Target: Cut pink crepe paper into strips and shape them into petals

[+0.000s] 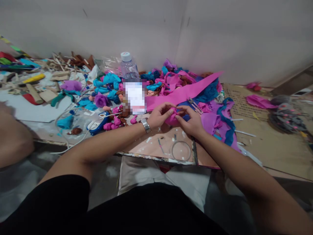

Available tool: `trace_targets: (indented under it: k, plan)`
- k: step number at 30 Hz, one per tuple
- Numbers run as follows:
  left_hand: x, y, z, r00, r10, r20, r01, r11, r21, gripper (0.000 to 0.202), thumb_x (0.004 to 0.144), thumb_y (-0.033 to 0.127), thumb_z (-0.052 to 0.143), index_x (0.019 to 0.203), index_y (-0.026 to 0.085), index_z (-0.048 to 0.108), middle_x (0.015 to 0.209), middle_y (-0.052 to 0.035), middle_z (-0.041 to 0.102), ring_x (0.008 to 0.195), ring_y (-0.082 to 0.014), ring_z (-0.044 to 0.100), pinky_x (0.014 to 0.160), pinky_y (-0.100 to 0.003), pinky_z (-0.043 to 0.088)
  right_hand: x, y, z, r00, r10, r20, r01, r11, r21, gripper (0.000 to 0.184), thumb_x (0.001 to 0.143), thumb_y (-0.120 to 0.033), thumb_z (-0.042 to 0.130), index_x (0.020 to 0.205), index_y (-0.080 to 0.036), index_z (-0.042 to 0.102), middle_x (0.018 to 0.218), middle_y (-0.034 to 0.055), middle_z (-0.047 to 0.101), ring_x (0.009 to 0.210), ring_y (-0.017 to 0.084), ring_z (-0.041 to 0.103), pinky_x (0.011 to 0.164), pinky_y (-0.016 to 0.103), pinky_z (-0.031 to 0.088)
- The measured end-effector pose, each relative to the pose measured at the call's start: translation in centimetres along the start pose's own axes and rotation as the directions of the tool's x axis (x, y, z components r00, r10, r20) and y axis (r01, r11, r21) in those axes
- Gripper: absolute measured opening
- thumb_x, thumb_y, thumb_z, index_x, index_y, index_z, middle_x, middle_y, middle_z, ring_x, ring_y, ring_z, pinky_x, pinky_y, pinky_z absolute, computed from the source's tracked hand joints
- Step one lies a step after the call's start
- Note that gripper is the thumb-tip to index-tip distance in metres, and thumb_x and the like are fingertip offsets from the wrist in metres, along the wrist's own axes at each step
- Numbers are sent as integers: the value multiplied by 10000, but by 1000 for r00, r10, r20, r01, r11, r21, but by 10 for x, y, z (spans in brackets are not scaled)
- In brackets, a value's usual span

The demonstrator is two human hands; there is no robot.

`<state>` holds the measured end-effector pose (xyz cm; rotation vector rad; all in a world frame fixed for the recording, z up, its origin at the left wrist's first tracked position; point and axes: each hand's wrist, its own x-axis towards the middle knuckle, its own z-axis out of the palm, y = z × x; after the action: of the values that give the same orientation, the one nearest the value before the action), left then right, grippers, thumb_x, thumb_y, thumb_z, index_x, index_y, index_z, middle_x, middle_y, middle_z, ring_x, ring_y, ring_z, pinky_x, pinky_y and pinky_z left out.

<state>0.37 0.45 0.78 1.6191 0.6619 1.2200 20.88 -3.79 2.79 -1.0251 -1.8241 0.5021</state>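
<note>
Because its folds would probably loosen otherwise, a small, gathered, bright-pink paper-like bundle (173, 119) is pinched by the left hand (159, 116) and right hand (190, 121) together, above the pale, flat tabletop (139, 148).

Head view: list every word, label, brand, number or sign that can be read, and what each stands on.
No text can be read.
Flat brown cardboard sheet: rows of dark characters, too blurred to read.
Bright white rectangular screen: pixelated, unreadable.
Round white plastic bottle cap: faint marking, too small to read.
</note>
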Motion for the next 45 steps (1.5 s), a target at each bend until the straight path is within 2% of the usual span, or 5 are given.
trace_targets:
  k: [5, 13, 27, 39, 45]
  plan:
    - [-4, 2, 3, 999, -37, -7, 37, 998, -47, 526, 918, 646, 769, 1167, 189, 691, 1130, -83, 730, 1004, -175, 697, 890, -292, 572, 1, 0, 0, 998, -47, -28, 47, 999, -27, 224, 986, -373, 709, 1160, -238, 746, 1067, 60, 818, 920, 227, 768, 871, 376, 632]
    - [-4, 2, 2, 986, -94, 138, 112, 985, -128, 590, 816, 560, 903, 1222, 191, 688, 1134, -103, 750, 979, -183, 728, 860, -294, 585, 2, 0, -2, 995, -52, -81, 46, 996, -70, 95, 969, -289, 700, 1019, -232, 759, 927, 29, 802, 832, 205, 744, 812, 353, 602]
    - [0, -1, 1, 996, -83, 20, 85, 977, -195, 534, 867, 587, 856, 1184, 195, 678, 1085, -66, 751, 1020, -178, 717, 897, -299, 570, 2, -3, -1, 999, -25, -31, 25, 1000, 0, 232, 960, -391, 739, 1128, -231, 739, 1013, 46, 810, 887, 220, 746, 845, 372, 617]
    - [1, -1, 0, 985, -116, 129, 142, 966, -215, 514, 820, 537, 912, 1150, 196, 715, 1121, -77, 776, 1005, -171, 736, 884, -292, 581, 3, 0, -1, 996, -19, -83, 13, 997, -72, 130, 964, -328, 712, 1004, -239, 798, 941, 34, 832, 832, 214, 758, 806, 362, 604]
    - [0, 1, 1, 982, -145, 118, 166, 966, -196, 544, 792, 571, 921, 1115, 184, 716, 1088, -76, 773, 985, -173, 734, 880, -296, 577, 3, 0, -2, 995, -82, -64, 74, 989, -127, 105, 955, -334, 737, 970, -246, 793, 899, 35, 814, 807, 216, 743, 805, 376, 599]
